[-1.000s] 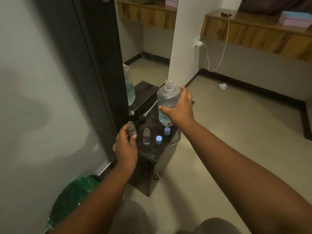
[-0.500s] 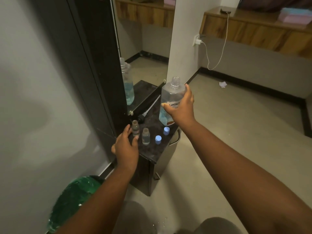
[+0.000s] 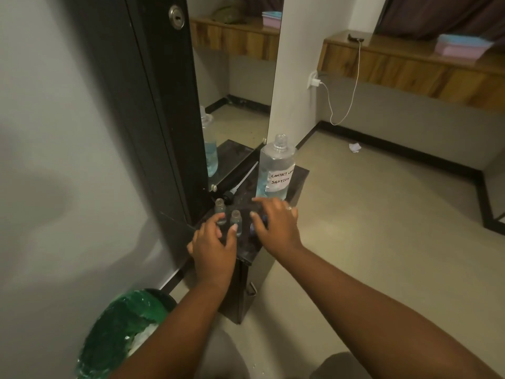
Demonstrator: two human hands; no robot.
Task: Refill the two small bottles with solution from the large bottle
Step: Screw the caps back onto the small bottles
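A: Dim room, grey floor (image 3: 382,228), wooden shelf (image 3: 410,64) on far wall, white charger cable (image 3: 352,99) hanging from it to a wall plug. Mirror (image 3: 237,91) in black frame behind a small dark stand (image 3: 299,184).

B: Task things?

A: Large bottle (image 3: 276,170) upright at back of stand, uncapped, touched by neither hand. Blue liquid low inside. Handwritten white label: "CONTACT L… SOLUTION", rest of line 1 wraps out of sight. Reflection visible in mirror.

B: Small ones?

A: 2 small bottles upright at front, both open-topped. Left small bottle (image 3: 220,212) just beside right small bottle (image 3: 236,221). No readable writing on either.

B: Hands?

A: Left hand (image 3: 211,247) at front edge, fingers spread loosely, tips near both small bottles; contact cannot be told, motion blur. Right hand (image 3: 276,228) palm down over stand right of small bottles, fingers spread, gripping nothing visible. Ring on 1 finger. Bit of blue cap (image 3: 252,228) showing under its fingers, mostly hidden.

B: Other stuff?

A: Black dropper-like tool (image 3: 232,191) lying near mirror base. Green-lined bin (image 3: 123,332) lower left. Crumpled white scrap (image 3: 354,147) on floor. Pink and blue boxes (image 3: 459,46) on shelf.
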